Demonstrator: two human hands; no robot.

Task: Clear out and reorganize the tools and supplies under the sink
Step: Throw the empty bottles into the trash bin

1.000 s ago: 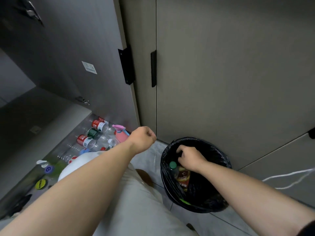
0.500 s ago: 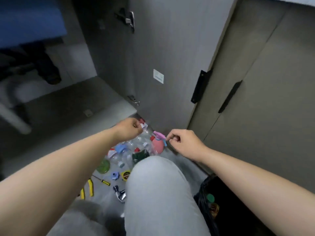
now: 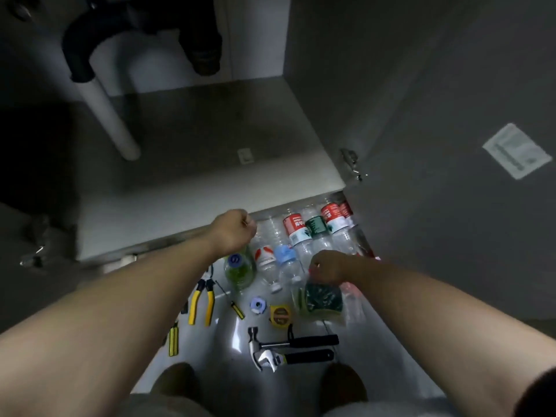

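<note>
Left hand: the left hand (image 3: 233, 233) hovers over the floor in front of the open cabinet, fingers curled into a loose fist; whether they grip anything cannot be told.
Right hand: the right hand (image 3: 326, 266) has its fingers pinched together on the top edge of a clear packet of sponges (image 3: 323, 299), which hangs just below the fingertips.
Packet contents: dark green scouring face, yellow-green edge, wrapped in clear plastic; its lower end is near or on the floor, which one cannot be told.
Bottles: a row of clear plastic bottles (image 3: 304, 233) with red, white and green labels lies on the floor between the two fists and beyond them, reaching toward the open cabinet door (image 3: 451, 145).
Green bottle: a green-tinted bottle (image 3: 239, 270) with a blue cap lies just below the left fist.
Pliers: yellow-handled pliers (image 3: 202, 302) lie below the left wrist, on the floor.
Screwdriver: a small screwdriver (image 3: 233, 303) lies just beside the pliers, on the side toward the right hand.
Tape measure: a yellow tape measure (image 3: 279, 316) sits just left of the packet's lower end.
Hammer and wrench: a hammer (image 3: 291, 343) and an adjustable wrench (image 3: 296, 358), both black-handled, lie side by side nearer the person than either hand.
Cabinet: the cabinet floor (image 3: 210, 145) beyond the left knuckles is bare but for a white drain pipe (image 3: 108, 115).
</note>
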